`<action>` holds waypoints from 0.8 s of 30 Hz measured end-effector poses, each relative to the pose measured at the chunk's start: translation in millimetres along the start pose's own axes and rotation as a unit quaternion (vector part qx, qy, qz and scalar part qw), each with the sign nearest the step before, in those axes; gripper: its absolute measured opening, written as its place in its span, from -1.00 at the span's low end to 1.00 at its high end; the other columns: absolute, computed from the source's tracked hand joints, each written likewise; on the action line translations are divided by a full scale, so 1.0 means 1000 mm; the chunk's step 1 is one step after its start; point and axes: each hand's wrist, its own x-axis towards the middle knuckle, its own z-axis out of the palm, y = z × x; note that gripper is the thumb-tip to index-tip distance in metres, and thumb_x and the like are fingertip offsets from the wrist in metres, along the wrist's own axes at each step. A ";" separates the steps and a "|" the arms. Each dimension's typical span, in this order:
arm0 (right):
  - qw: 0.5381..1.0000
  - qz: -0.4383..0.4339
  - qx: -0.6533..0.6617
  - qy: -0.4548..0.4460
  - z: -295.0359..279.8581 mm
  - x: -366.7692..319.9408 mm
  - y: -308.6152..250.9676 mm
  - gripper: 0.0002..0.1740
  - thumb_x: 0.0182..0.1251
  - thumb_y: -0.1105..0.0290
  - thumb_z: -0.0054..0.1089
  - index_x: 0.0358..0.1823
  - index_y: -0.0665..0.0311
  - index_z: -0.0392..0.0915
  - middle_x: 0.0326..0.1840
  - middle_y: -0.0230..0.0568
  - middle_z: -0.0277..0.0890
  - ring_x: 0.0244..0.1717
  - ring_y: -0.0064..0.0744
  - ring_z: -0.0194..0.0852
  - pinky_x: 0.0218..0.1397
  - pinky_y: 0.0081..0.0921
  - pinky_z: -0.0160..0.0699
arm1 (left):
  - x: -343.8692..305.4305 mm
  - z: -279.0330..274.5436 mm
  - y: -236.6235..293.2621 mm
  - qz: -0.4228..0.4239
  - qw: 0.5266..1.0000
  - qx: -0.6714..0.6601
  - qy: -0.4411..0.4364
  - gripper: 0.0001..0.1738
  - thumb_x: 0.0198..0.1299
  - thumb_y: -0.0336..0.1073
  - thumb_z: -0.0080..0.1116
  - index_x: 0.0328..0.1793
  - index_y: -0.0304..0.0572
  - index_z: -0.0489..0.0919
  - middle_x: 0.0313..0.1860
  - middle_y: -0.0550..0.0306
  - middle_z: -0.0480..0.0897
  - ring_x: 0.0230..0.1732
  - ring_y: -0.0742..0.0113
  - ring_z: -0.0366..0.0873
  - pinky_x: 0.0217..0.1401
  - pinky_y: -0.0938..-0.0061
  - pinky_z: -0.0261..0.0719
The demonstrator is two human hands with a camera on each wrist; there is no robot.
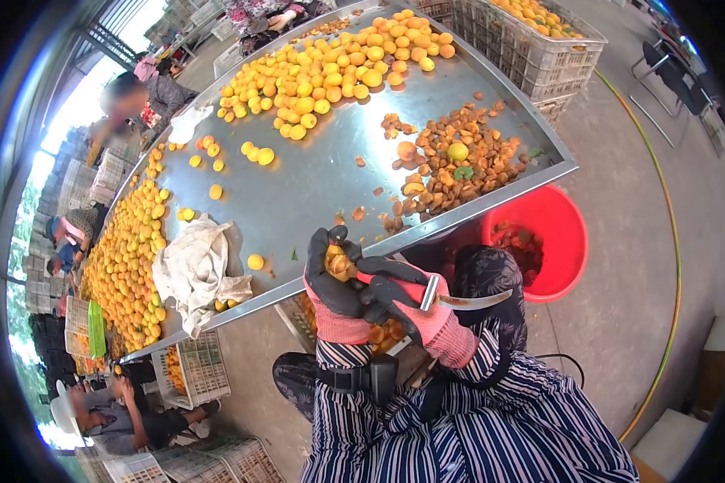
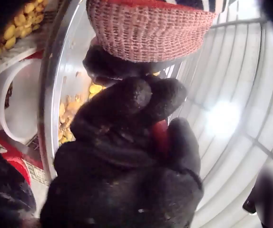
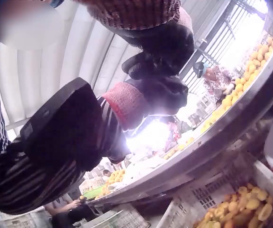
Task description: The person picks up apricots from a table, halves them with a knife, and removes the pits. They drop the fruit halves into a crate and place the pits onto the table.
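Both hands wear gloves with black palms and fingers and pink knit cuffs, and they meet just off the near table edge. My left hand (image 1: 328,283) grips an orange-yellow apricot (image 1: 340,263), its upper side showing between the fingers. Close against it, my right hand (image 1: 396,299) holds a knife (image 1: 477,303) by its red handle. The curved blade sticks out past the right wrist, pointing away from the fruit. In the left wrist view, a strip of the red handle (image 2: 160,137) shows between dark gloved fingers; the fruit is hidden there.
The metal table (image 1: 298,197) bears whole apricots (image 1: 322,76), a pile of brown pits (image 1: 467,165) and a crumpled cloth (image 1: 197,266). A red bucket (image 1: 568,258) stands below its right corner. A crate of apricot pieces (image 3: 241,206) sits under the edge. Other people sit around.
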 end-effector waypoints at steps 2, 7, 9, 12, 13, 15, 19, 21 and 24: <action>0.997 0.028 0.066 0.024 0.000 -0.002 0.003 -0.61 0.34 0.52 0.06 0.20 0.37 0.42 0.11 -0.17 0.51 0.09 -0.46 0.47 0.20 -0.54 0.45 | 0.002 0.000 -0.003 -0.035 0.996 -0.083 -0.030 -0.71 0.32 -0.11 -0.03 -0.14 -0.16 0.55 -0.53 0.15 0.53 -0.57 0.31 0.47 -0.52 0.50 0.45; 0.959 0.088 0.242 0.122 -0.003 -0.001 0.025 -0.60 0.42 0.33 -0.01 0.17 0.43 0.40 -0.07 -0.06 0.60 -0.22 -0.39 0.63 -0.23 -0.53 0.64 | 0.015 -0.008 -0.019 -0.061 0.991 -0.117 -0.005 -0.75 0.34 -0.14 -0.05 -0.12 -0.12 0.53 -0.55 0.16 0.55 -0.57 0.28 0.50 -0.55 0.43 0.50; 0.937 0.118 0.314 0.093 -0.011 0.005 0.021 -0.60 0.42 0.32 -0.02 0.16 0.44 0.41 -0.09 -0.06 0.60 -0.24 -0.38 0.63 -0.25 -0.52 0.64 | 0.019 -0.006 -0.022 -0.065 0.993 -0.096 0.016 -0.75 0.34 -0.14 -0.06 -0.12 -0.12 0.53 -0.56 0.17 0.55 -0.56 0.29 0.50 -0.54 0.42 0.50; 0.930 0.126 0.334 0.085 -0.019 0.010 0.031 -0.61 0.42 0.31 -0.03 0.14 0.45 0.42 -0.14 -0.07 0.61 -0.26 -0.37 0.63 -0.28 -0.52 0.63 | 0.024 0.002 -0.022 -0.080 0.994 -0.068 0.031 -0.74 0.34 -0.13 -0.06 -0.12 -0.13 0.52 -0.59 0.21 0.52 -0.57 0.32 0.48 -0.55 0.43 0.49; 0.947 0.103 0.284 0.107 -0.018 0.015 0.029 -0.61 0.42 0.31 -0.03 0.13 0.46 0.43 -0.17 -0.08 0.62 -0.27 -0.38 0.63 -0.29 -0.52 0.63 | 0.028 0.006 -0.021 -0.093 0.994 -0.060 0.024 -0.73 0.33 -0.11 -0.05 -0.12 -0.14 0.51 -0.61 0.24 0.49 -0.58 0.34 0.46 -0.56 0.45 0.47; 0.975 0.048 0.197 0.091 -0.018 0.016 0.017 -0.63 0.39 0.36 0.03 0.13 0.44 0.44 -0.15 -0.12 0.61 -0.23 -0.40 0.62 -0.25 -0.52 0.63 | 0.033 0.010 -0.015 -0.113 0.992 -0.060 -0.016 -0.70 0.31 -0.08 -0.02 -0.11 -0.15 0.50 -0.59 0.22 0.49 -0.61 0.38 0.44 -0.58 0.49 0.43; 0.992 -0.051 -0.114 0.036 -0.023 0.020 0.009 -0.59 0.21 0.39 0.22 0.11 0.24 0.51 -0.04 0.02 0.55 -0.04 -0.18 0.58 0.02 -0.41 0.55 | 0.043 0.020 -0.024 -0.032 0.992 0.092 0.074 -0.66 0.27 -0.06 0.00 -0.11 -0.20 0.49 -0.54 0.18 0.48 -0.63 0.46 0.38 -0.61 0.56 0.37; 0.887 -0.159 -0.423 -0.088 -0.033 0.025 -0.002 -0.54 0.12 0.38 0.28 0.09 0.26 0.52 0.02 0.02 0.51 -0.03 -0.13 0.57 0.00 -0.38 0.53 | 0.042 0.016 -0.022 -0.038 0.987 0.152 0.027 -0.66 0.26 -0.07 0.01 -0.11 -0.22 0.51 -0.48 0.19 0.50 -0.57 0.48 0.37 -0.60 0.57 0.36; 0.940 -0.111 -0.315 -0.074 -0.041 0.040 -0.009 -0.47 0.09 0.39 0.26 0.15 0.30 0.45 0.06 -0.04 0.48 0.01 -0.15 0.53 0.00 -0.36 0.51 | 0.060 -0.003 -0.036 0.038 0.959 0.279 -0.012 -0.60 0.26 -0.01 0.00 -0.13 -0.24 0.54 -0.41 0.18 0.56 -0.48 0.44 0.47 -0.55 0.58 0.43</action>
